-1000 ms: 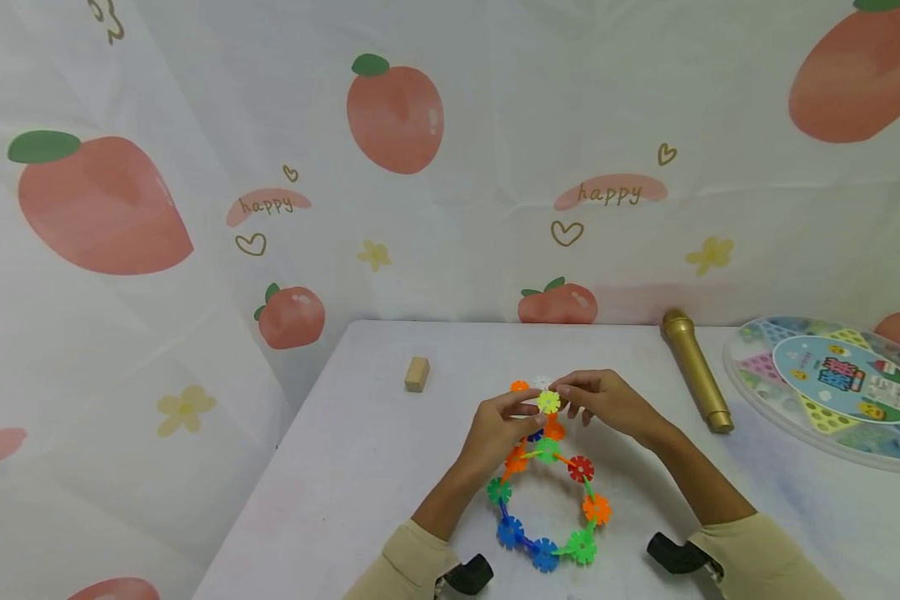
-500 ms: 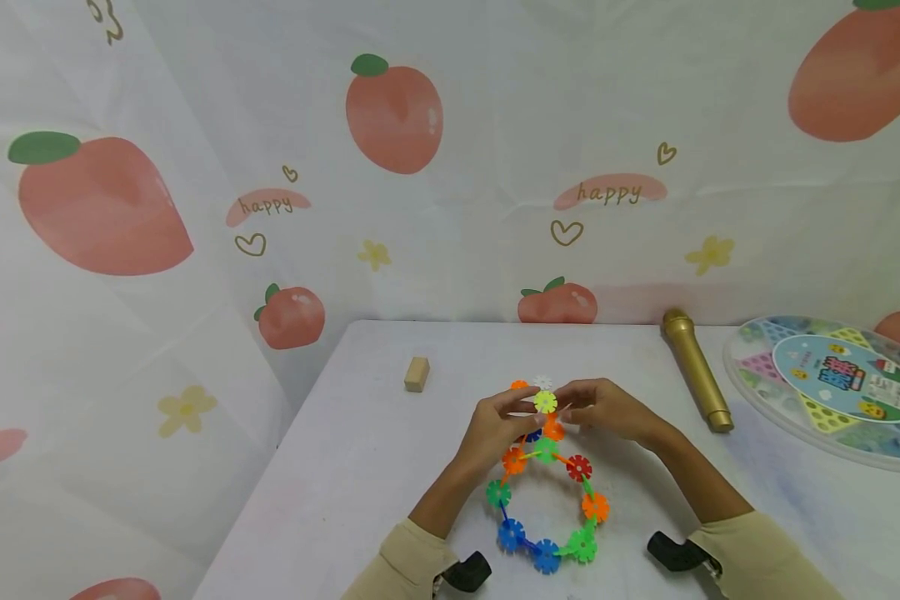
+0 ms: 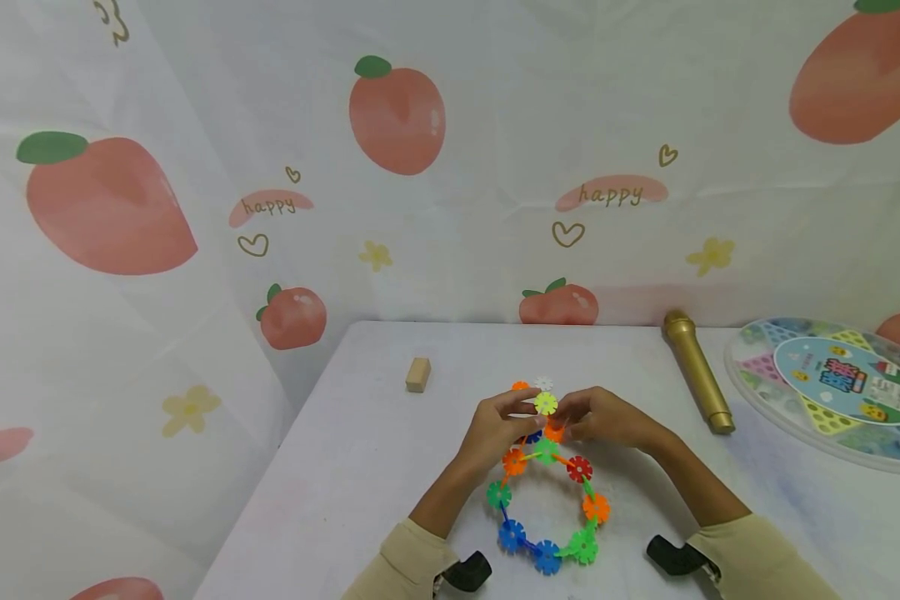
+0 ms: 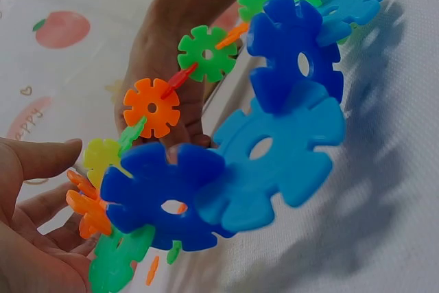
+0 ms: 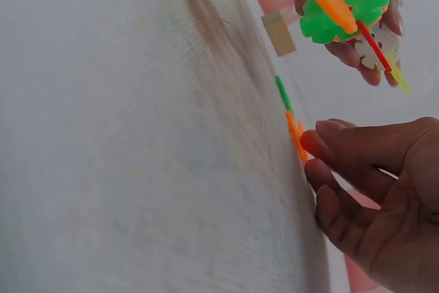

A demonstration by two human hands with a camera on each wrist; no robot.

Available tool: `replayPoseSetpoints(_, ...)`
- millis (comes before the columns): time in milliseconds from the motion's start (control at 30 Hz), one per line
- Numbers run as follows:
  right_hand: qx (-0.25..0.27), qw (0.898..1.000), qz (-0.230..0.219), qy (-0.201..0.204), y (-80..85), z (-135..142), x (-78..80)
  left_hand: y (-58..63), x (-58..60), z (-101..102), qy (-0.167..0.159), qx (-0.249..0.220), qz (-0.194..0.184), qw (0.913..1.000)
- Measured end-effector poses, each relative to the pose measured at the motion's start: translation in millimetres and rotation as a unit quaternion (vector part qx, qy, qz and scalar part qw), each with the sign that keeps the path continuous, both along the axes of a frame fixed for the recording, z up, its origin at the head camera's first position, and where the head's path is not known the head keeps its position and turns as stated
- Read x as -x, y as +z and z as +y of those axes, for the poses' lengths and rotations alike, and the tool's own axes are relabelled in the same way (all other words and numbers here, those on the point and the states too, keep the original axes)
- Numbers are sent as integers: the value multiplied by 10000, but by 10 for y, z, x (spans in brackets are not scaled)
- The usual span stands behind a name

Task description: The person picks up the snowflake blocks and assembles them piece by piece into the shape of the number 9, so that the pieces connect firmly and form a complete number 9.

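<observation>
A ring of linked, multicoloured plastic snowflake discs (image 3: 548,557) hangs tilted over the white table, its shadow below. My left hand (image 3: 487,433) grips its far end, where a yellow disc (image 3: 546,403) stands up. In the left wrist view, thumb and fingers surround orange discs (image 4: 89,212), with large blue discs (image 4: 164,193) in front. My right hand (image 3: 615,419) is beside the far end of the ring. The right wrist view shows the right hand (image 5: 384,204) with loosely bent fingers and nothing seen between them; an orange disc (image 5: 295,135) lies beyond its fingertips.
A wooden block (image 3: 417,375) sits toward the back left of the table (image 3: 322,467). At the back right are a gold microphone-shaped cylinder (image 3: 696,371) and a round game board (image 3: 750,392). A white disc (image 3: 543,383) shows behind the hands. Printed fabric (image 3: 465,242) hangs behind.
My right hand has drawn down and slightly away from the yellow disc, its fingers curling more. A thin piece seen at its fingertips half a second ago no longer shows. My left hand stays put.
</observation>
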State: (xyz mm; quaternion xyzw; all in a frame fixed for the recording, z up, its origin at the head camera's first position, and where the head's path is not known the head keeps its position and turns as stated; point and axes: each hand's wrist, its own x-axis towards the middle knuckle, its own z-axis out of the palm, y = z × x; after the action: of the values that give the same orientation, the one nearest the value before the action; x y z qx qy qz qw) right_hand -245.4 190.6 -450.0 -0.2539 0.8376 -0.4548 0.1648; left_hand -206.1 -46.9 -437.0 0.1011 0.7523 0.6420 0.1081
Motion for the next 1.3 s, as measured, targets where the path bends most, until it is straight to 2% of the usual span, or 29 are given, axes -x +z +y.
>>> replayPoseSetpoints(233,-57,9998,195,13,-15,-3,0,7,3,9,1,5,43,10000)
replayPoseSetpoints(467,-193,9996,161,-138,0,-2,4,4,-4,13,-36,12,-58,10000)
replayPoseSetpoints(833,-443,9984,335,-95,-49,-40,-33,20,-25,17,-45,28,-54,10000)
replayPoseSetpoints(1300,-563,9973,468,-81,15,-48,-59,-1,-23,20,-54,-76,-91,9999)
